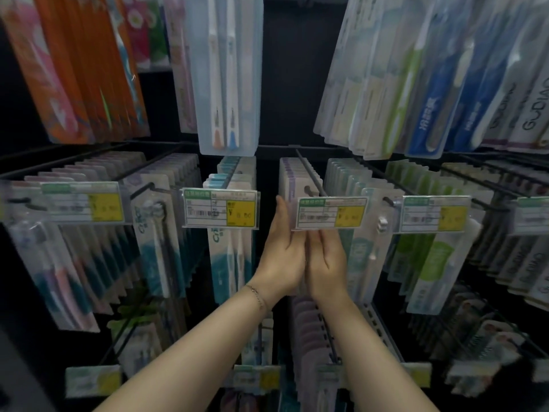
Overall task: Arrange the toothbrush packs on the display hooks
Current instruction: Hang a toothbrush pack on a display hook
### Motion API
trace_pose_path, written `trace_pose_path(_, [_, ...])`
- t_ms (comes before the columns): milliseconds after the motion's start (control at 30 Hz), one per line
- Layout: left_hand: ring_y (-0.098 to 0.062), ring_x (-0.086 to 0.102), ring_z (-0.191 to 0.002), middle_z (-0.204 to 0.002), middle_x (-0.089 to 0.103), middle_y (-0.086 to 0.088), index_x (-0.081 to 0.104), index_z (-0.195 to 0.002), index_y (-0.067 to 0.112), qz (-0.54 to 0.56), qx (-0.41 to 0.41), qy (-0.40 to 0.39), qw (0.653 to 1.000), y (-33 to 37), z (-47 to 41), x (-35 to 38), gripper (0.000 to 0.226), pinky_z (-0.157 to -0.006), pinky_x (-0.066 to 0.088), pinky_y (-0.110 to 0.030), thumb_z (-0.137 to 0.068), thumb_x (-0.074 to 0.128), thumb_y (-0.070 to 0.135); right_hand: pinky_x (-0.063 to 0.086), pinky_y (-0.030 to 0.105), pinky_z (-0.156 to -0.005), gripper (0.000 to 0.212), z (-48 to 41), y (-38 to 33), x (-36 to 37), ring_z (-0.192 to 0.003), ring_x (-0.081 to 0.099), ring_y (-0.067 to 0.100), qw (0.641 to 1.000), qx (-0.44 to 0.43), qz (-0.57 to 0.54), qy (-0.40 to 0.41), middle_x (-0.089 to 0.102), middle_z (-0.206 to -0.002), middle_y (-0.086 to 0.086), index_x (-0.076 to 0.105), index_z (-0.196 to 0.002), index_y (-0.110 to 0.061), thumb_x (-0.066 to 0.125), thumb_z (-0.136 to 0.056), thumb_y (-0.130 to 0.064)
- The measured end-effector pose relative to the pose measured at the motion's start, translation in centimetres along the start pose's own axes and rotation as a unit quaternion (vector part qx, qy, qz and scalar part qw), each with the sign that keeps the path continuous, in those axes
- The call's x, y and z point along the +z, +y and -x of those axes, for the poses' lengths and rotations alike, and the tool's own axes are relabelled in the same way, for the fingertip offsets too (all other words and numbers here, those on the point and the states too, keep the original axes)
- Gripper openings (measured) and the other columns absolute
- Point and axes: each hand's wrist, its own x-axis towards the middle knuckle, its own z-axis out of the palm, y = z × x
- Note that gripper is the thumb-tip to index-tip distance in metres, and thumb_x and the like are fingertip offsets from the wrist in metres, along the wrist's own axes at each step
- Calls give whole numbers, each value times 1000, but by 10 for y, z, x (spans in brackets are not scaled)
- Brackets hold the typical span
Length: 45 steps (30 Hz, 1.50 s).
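Observation:
Rows of toothbrush packs hang on black display hooks. In the middle, a row of white and purple packs (292,175) hangs on one hook (310,173) behind a price tag (331,214). My left hand (282,254) and my right hand (326,260) are raised side by side just below that tag, palms facing each other and nearly touching. The left hand's fingers are straight and point up beside the tag. Those of my right hand run up behind the tag, so their tips are hidden. I see no pack between my hands.
Neighbouring hooks carry teal packs (231,251) on the left and green packs (433,263) on the right, each with a price tag. A clear two-brush pack (227,75) hangs overhead. More rows of packs (309,328) sit below my wrists.

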Motion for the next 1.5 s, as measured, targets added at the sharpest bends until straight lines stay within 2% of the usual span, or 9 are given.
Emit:
trace_pose_path(167, [1,47,-125,-133,52,11,43,-138,26,-56,3,55,997,7,33,-15,44,-109,40,-33,-95,52,32,48,39,-94,25,14,-5,-7,-105,55,16,989,-97,90,62,55,-109,1,59,-113,-2,52,-91,-11])
trace_pose_path(267, [6,51,-107,-110,55,18,52,-113,30,-159,40,81,983,11,58,-32,22,-89,43,-11,-94,55,20,48,37,-92,26,29,-10,-2,-108,56,18,985,-121,115,52,57,-112,2,60,-112,-8,50,-90,-16])
trace_pose_path(367, [-1,52,-99,-102,51,13,51,-108,26,-186,80,142,969,9,78,-50,23,-81,42,-9,-91,55,12,44,28,-98,31,44,-17,17,-116,53,8,991,-91,98,-6,56,-119,-12,56,-121,-19,46,-92,-22])
trace_pose_path(500, [-3,40,-120,-125,40,7,38,-127,24,-147,34,223,963,-2,83,-69,40,-103,36,-20,-91,53,19,20,24,-118,50,60,-24,49,-141,21,-6,989,78,-7,-127,26,-151,-21,22,-145,-34,44,-100,-29])
trace_pose_path(600, [-2,6,-144,-157,9,11,13,-149,30,-116,-49,182,975,-5,78,-77,63,-118,10,-27,-98,48,21,4,23,-120,57,65,-29,66,-141,-1,-14,971,145,-31,-185,-3,-157,-25,-2,-149,-39,33,-103,-37])
trace_pose_path(733, [7,-10,-142,-159,-12,18,-6,-149,40,-77,-99,124,984,-13,69,-83,64,-119,-4,-29,-102,37,30,-3,23,-120,52,65,-28,81,-140,-11,-14,964,163,-58,-203,-17,-155,-26,-11,-143,-44,22,-103,-40])
trace_pose_path(1000, [10,-3,-138,-158,1,16,2,-153,26,-38,-97,80,991,-25,44,-90,56,-115,0,-18,-104,30,25,-4,26,-121,57,47,-12,98,-143,-10,-8,971,160,-58,-169,-14,-160,-15,-9,-150,-30,19,-102,-44])
trace_pose_path(1200, [7,34,-131,-142,42,10,36,-143,25,-23,-37,74,996,-37,27,-94,45,-112,22,-19,-100,35,14,-1,18,-116,57,30,-7,101,-145,-4,-3,971,175,-24,-163,-6,-161,-11,2,-153,-26,18,-101,-44])
trace_pose_path(1500, [-1,27,-140,-152,32,10,25,-149,25,-76,-22,83,993,-40,38,-100,56,-118,20,-30,-96,44,29,20,36,-120,55,35,-2,87,-144,22,8,985,102,86,-112,29,-155,-2,30,-150,-21,43,-99,-37])
